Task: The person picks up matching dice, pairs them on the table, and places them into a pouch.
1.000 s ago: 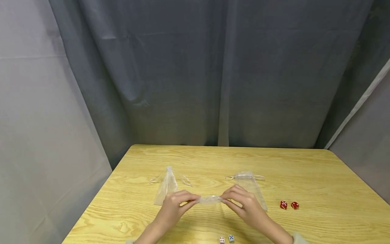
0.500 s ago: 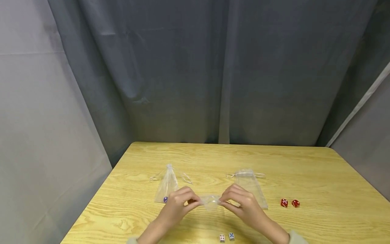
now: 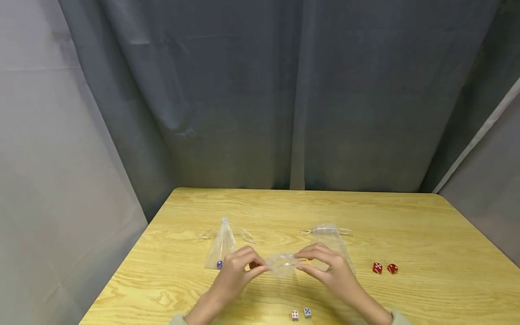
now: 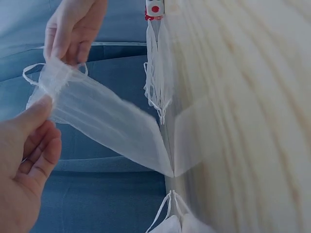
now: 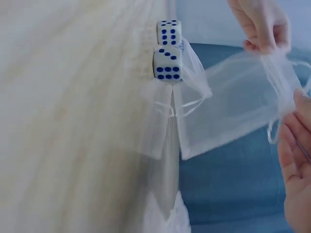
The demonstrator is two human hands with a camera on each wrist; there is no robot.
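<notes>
A sheer white drawstring pouch (image 3: 283,266) is stretched between both hands above the table, its top edge spread into a loop. My left hand (image 3: 237,273) pinches one side of the top; my right hand (image 3: 331,268) holds the other, thumb and forefinger slightly apart in the head view. In the left wrist view, the pouch (image 4: 112,119) hangs slantwise, its lower corner at the table surface. The right wrist view has the right thumb and fingers (image 5: 296,131) on the gathered band. Nearest the hands in front lie a white die with red pips (image 3: 294,315) and one with blue pips (image 3: 307,312).
Another sheer pouch (image 3: 223,246) lies back left, a blue die (image 3: 220,264) at its base. A third pouch (image 3: 331,243) lies flat behind the right hand. Two red dice (image 3: 377,267) sit to the right on the wooden table (image 3: 162,289). Grey curtains (image 3: 227,113) surround it.
The pouch top has gone from a narrow flat strip to a wider loop. My right thumb and forefinger have spread a little. The blue die has come into view beside the left hand.
</notes>
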